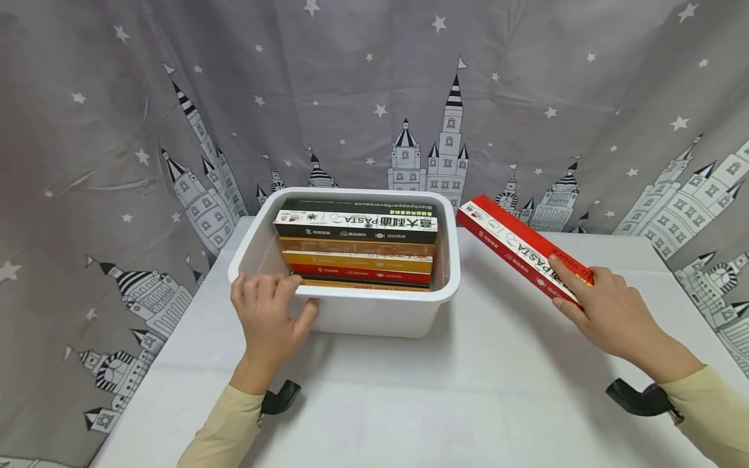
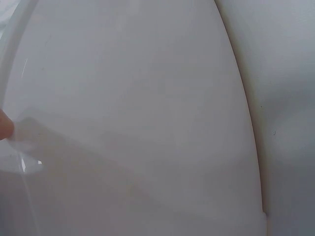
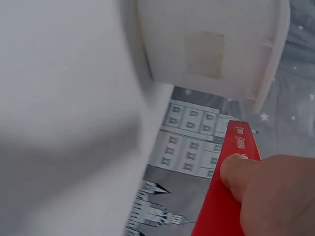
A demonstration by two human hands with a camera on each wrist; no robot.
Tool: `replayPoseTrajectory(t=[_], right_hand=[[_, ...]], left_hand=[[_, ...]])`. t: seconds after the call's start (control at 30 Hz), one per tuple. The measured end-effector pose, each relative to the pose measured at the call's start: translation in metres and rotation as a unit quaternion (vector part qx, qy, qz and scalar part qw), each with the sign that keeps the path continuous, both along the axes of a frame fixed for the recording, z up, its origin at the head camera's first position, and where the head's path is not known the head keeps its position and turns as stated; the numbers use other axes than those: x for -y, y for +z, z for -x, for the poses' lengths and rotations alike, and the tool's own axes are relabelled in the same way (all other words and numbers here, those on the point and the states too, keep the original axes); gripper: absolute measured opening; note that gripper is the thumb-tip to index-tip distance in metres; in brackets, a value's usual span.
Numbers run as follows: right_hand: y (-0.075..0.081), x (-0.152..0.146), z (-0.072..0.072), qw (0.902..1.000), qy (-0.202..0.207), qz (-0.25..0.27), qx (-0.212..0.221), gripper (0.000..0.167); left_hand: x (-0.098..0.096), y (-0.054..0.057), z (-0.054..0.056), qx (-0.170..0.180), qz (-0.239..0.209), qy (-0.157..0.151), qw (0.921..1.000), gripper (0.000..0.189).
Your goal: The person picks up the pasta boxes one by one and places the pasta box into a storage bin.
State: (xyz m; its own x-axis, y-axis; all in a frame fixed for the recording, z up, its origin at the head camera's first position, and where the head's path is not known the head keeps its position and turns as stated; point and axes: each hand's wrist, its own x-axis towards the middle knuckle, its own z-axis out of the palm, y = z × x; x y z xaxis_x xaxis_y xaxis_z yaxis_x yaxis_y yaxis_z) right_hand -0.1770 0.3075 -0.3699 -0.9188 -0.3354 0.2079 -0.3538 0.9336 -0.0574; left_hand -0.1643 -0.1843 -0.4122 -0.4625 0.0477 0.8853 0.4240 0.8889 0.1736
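A white plastic bin (image 1: 368,316) stands on the table, with several pasta boxes packed on edge inside. My left hand (image 1: 269,318) grips its near rim at the left corner, fingers over the edge and thumb outside. In the left wrist view, the bin's smooth wall (image 2: 147,98) fills most of the picture, with a fingertip at the left edge. To the right of the bin, my right hand (image 1: 620,318) holds a red pasta box (image 1: 515,244) by one end, raised and tilted. The right wrist view shows the thumb (image 3: 238,174) pressed along this box.
Inside the bin, a black box (image 1: 351,231) marked PASTA sits higher than the orange-yellow box (image 1: 359,261) in front. A white cloth covers the table (image 1: 374,403). Behind hangs a grey curtain (image 1: 351,78) printed with castles and stars. Black wrist mounts (image 1: 638,398) hang below the sleeves.
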Motion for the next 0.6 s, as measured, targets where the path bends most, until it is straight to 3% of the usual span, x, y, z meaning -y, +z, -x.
replayPoseTrajectory(t=[0.2, 0.43, 0.6], right_hand=[[0.029, 0.001, 0.010, 0.9998, 0.012, -0.012, -0.013, 0.079], [0.058, 0.010, 0.019, 0.9972, 0.053, -0.021, -0.048, 0.077], [0.079, 0.024, 0.027, 0.9963, 0.072, -0.034, -0.033, 0.073]], left_hand=[[0.000, 0.000, -0.001, 0.006, -0.001, 0.002, 1.0000, 0.030], [0.000, 0.001, -0.001, 0.002, 0.001, 0.002, 1.0000, 0.030], [0.000, 0.000, -0.001, 0.003, 0.002, 0.003, 1.0000, 0.030]])
